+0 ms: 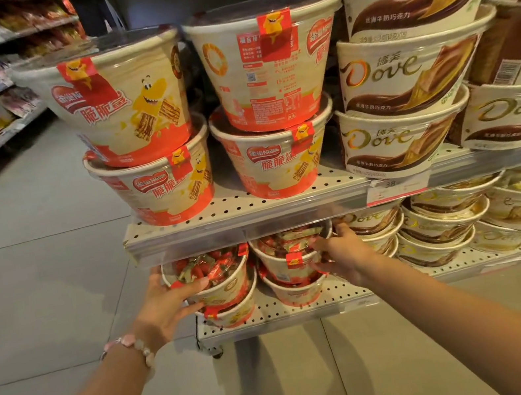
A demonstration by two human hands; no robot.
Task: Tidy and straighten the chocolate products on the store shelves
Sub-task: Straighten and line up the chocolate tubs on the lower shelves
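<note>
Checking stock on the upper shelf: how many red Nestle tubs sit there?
4, in two stacks: left top tub on left bottom tub; right top tub on right bottom tub. More may hide behind.

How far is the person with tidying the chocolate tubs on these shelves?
Looks done: the Dove tubs on the upper shelf stand stacked, logos forward. In hand: the left hand holds the left wafer tub on the lower shelf, and the right hand holds the neighbouring tub. Left: the upper right wafer tub shows its back label, and the low Dove bowls lie tilted.
</note>
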